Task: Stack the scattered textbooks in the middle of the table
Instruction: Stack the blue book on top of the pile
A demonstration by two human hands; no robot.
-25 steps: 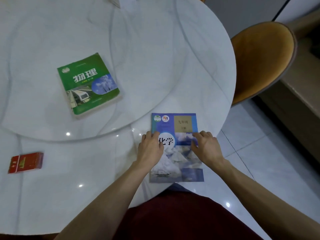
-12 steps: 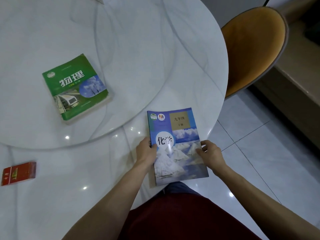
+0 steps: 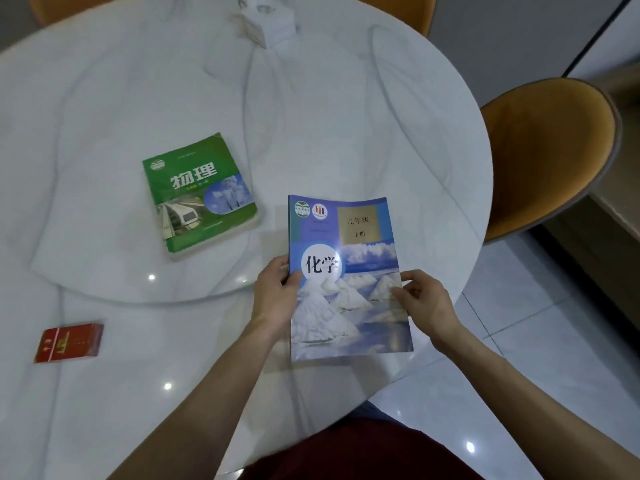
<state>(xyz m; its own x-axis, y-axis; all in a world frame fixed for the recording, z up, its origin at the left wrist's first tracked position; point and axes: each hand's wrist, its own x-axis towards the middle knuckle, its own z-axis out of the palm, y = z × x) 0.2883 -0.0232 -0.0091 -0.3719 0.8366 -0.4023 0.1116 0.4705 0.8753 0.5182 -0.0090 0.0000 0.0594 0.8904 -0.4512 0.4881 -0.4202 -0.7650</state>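
A blue textbook (image 3: 346, 271) with snowy white mounds on its cover is lifted off the round white marble table (image 3: 311, 116), above its near right part. My left hand (image 3: 275, 292) grips the book's left edge and my right hand (image 3: 424, 299) grips its right edge, thumbs on the cover. A thick green textbook (image 3: 199, 192) lies flat and slightly turned on the glass turntable (image 3: 104, 258), to the left of the blue one and apart from it.
A red cigarette pack (image 3: 69, 342) lies near the table's left front edge. A white tissue box (image 3: 266, 20) stands at the far side. An orange chair (image 3: 547, 154) stands to the right, with tiled floor (image 3: 554, 341) below it.
Both hands have taken the blue textbook by its side edges and raised it off the table, carrying it forward toward the green book. The camera view has tilted up.
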